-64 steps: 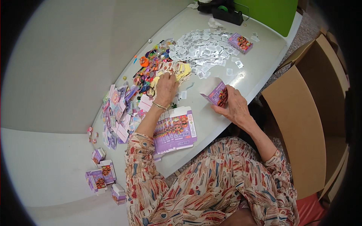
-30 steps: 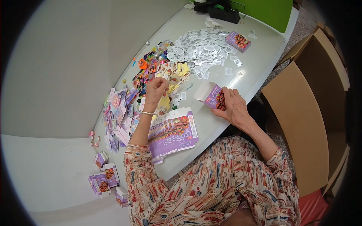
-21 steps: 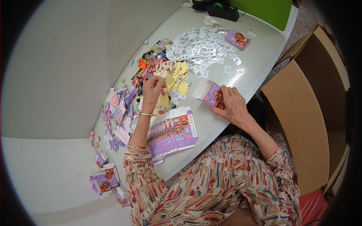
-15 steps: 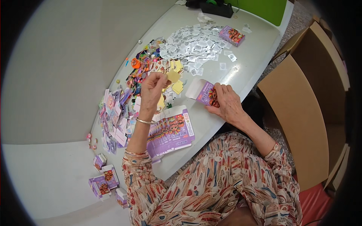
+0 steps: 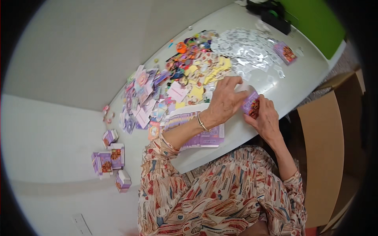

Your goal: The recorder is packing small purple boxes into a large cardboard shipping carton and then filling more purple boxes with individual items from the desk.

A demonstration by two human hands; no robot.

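Observation:
My right hand [image 5: 267,120] is closed around a small purple printed box [image 5: 251,105], tilted above the table's near edge. A pale flap stands up at its far end. My left hand [image 5: 225,101], with a bangle at the wrist, has its bent fingers at that end of the box. Whatever sits between these fingertips is hidden and blurred. Below my left forearm, a fanned row of flat purple cartons [image 5: 208,137] lies on the table. Yellow cards [image 5: 221,70] are heaped just beyond my left hand.
Small white packets [image 5: 244,45] cover the far table, beside another purple box [image 5: 285,53]. Colourful trinkets [image 5: 185,53] and purple-pink cards [image 5: 139,96] are piled at left. Several boxes [image 5: 110,157] stand past the left edge. A large cardboard box [image 5: 323,153] is at right.
My left hand has moved right, from over the piles to the box's flap end. The yellow card it held no longer shows. The view has shifted, so the table appears farther right.

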